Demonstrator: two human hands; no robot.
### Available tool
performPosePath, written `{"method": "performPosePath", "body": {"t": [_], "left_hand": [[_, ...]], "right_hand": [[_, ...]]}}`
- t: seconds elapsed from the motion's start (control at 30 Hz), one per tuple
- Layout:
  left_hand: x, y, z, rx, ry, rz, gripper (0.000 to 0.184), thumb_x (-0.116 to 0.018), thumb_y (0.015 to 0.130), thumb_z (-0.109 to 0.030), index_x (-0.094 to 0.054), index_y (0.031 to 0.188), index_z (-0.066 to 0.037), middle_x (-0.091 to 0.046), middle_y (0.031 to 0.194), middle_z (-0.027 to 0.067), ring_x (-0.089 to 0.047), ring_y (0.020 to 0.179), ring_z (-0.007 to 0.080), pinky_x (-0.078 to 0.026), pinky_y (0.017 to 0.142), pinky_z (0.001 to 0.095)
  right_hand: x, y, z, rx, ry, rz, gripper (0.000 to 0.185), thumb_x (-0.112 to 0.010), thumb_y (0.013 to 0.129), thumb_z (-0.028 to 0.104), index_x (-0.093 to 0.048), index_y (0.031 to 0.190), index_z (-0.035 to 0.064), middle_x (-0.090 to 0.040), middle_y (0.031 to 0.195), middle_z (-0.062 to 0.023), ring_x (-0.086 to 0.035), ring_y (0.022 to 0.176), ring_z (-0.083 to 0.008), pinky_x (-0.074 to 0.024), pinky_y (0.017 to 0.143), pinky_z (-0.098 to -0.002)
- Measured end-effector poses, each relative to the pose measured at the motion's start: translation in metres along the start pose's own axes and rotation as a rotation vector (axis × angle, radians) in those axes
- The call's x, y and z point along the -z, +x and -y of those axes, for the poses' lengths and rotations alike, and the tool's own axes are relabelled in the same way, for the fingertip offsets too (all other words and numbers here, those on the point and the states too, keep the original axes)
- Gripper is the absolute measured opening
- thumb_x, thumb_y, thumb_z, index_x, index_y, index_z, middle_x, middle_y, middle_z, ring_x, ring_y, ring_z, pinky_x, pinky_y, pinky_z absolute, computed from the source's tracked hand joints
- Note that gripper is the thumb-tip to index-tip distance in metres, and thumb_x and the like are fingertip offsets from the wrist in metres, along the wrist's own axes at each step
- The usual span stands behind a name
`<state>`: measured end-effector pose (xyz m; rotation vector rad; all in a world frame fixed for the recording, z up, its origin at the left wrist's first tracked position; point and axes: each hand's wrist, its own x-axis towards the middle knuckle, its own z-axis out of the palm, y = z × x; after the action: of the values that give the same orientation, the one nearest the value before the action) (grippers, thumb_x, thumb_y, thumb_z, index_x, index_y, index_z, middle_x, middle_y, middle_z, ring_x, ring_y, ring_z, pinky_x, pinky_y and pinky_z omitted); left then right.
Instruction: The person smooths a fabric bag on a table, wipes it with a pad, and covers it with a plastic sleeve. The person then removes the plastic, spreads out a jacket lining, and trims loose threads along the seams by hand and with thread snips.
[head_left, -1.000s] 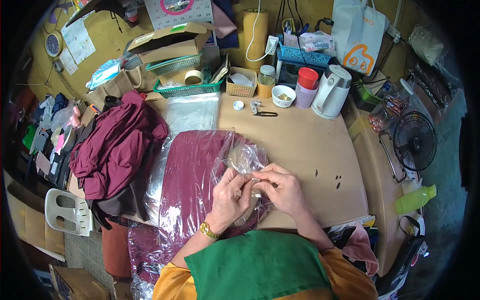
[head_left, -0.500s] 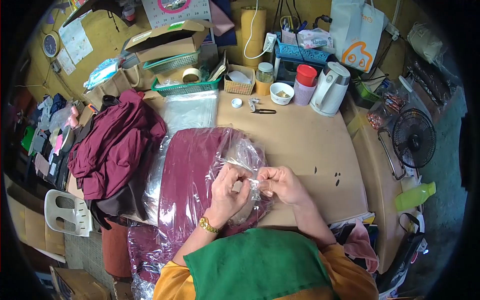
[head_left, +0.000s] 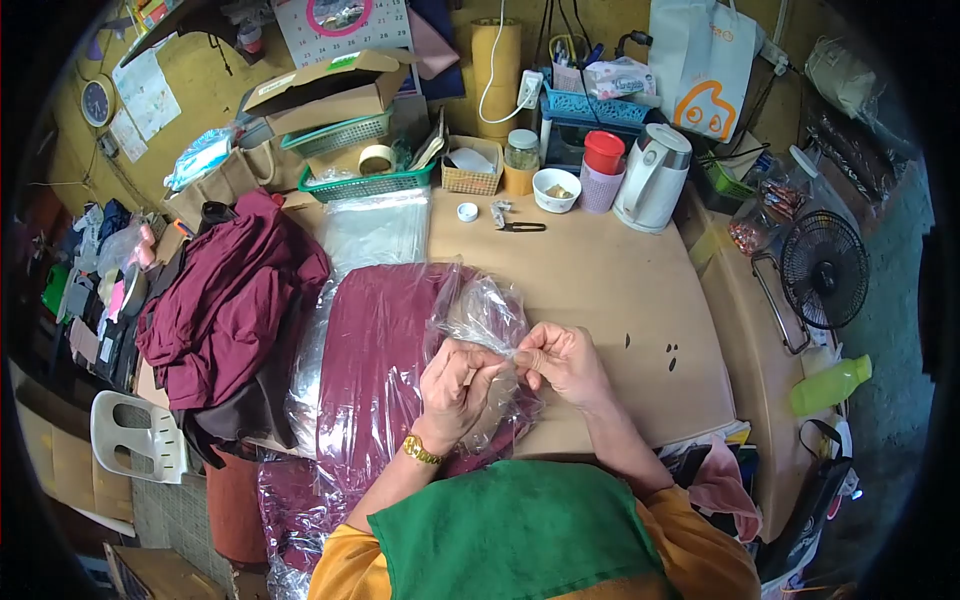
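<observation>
A folded maroon garment point(head_left: 375, 350) lies in a clear plastic bag point(head_left: 492, 305) on the brown table. My left hand point(head_left: 455, 385), with a gold watch point(head_left: 421, 449) at the wrist, is closed on the gathered plastic near the bag's right side. Close against it, my right hand point(head_left: 562, 365) pinches the same bunched plastic between thumb and fingers. The fingertips of both hands nearly touch, and anything smaller between them is too small to make out. Left of the bag rests a heap of loose maroon clothing point(head_left: 235, 300).
Flat clear bags point(head_left: 375, 228) lie behind the bagged garment. Small black snips point(head_left: 523, 227), a white lid point(head_left: 467, 211), a bowl point(head_left: 556, 190) and a white kettle point(head_left: 654, 180) stand toward the back. A black fan point(head_left: 825, 270) is at right.
My hands parted slightly and came back together at the gathered plastic. The view has shifted a little. The bagged garment stays in place.
</observation>
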<state>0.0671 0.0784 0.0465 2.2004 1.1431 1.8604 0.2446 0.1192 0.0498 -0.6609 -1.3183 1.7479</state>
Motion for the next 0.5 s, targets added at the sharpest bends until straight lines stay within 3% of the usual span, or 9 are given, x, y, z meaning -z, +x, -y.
{"method": "performPosePath", "body": {"t": [0.1,0.37,0.43,0.5], "left_hand": [[0.001,-0.004,0.002,0.056,0.079,0.024,0.019,-0.076,0.075,0.004,-0.06,0.083,-0.004,-0.063,0.075,0.007,-0.06,0.067,0.0228,-0.048,0.058,0.0322],[-0.004,0.006,-0.004,0.056,0.05,0.088,0.019,-0.073,0.079,0.003,-0.057,0.085,-0.003,-0.059,0.075,0.008,-0.057,0.064,0.0232,-0.045,0.056,0.0328],[0.003,0.012,-0.011,0.105,0.055,0.124,0.018,-0.073,0.08,0.002,-0.057,0.088,-0.002,-0.058,0.077,0.0083,-0.058,0.065,0.0208,-0.046,0.058,0.0312],[0.014,0.01,-0.008,0.365,0.033,0.157,0.018,-0.074,0.081,-0.001,-0.058,0.09,-0.001,-0.058,0.079,0.0083,-0.059,0.067,0.0177,-0.048,0.06,0.0296]], "right_hand": [[0.002,0.0,0.002,0.024,-0.065,-0.131,0.011,-0.067,0.092,0.007,-0.06,0.085,0.0022,-0.063,0.072,-0.0014,-0.053,0.056,-0.0043,-0.0421,0.052,-0.0181],[0.023,0.015,0.009,0.353,-0.266,-0.42,0.012,-0.062,0.094,0.009,-0.058,0.084,0.0037,-0.059,0.072,0.0013,-0.049,0.059,-0.0032,-0.0398,0.053,-0.0197],[0.053,0.026,0.014,0.342,-0.3,-0.504,0.011,-0.061,0.095,0.008,-0.058,0.085,0.0032,-0.06,0.074,0.0009,-0.05,0.06,-0.0032,-0.0396,0.054,-0.0195],[0.069,0.024,0.02,0.335,-0.339,-0.592,0.011,-0.059,0.096,0.008,-0.058,0.087,0.0028,-0.06,0.076,0.0004,-0.05,0.062,-0.0032,-0.0395,0.055,-0.0193]]}}
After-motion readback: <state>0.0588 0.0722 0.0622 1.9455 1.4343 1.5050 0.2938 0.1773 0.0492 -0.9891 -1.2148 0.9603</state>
